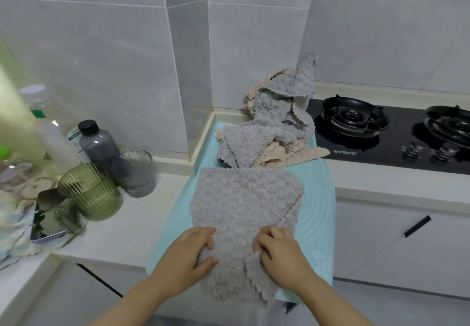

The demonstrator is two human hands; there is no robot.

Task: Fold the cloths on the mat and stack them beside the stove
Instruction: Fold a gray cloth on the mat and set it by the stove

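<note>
A grey fluffy cloth (241, 206) lies spread on the pale turquoise mat (318, 206), its near edge hanging over the counter front. My left hand (193, 252) grips the cloth's near left part, fingers and thumb curled into the pile. My right hand (279, 254) pinches the near right edge, where a corner is turned up. Behind the cloth a heap of grey and beige cloths (272, 127) lies crumpled at the mat's far end, leaning against the tiled wall. The black gas stove (386, 132) sits to the right of the heap.
Left of the mat stand a green ribbed glass (90, 190), a grey glass (134, 173), a dark bottle (96, 142), a clear bottle (50, 127) and a phone (50, 216). A bare strip of white counter (381, 183) runs in front of the stove.
</note>
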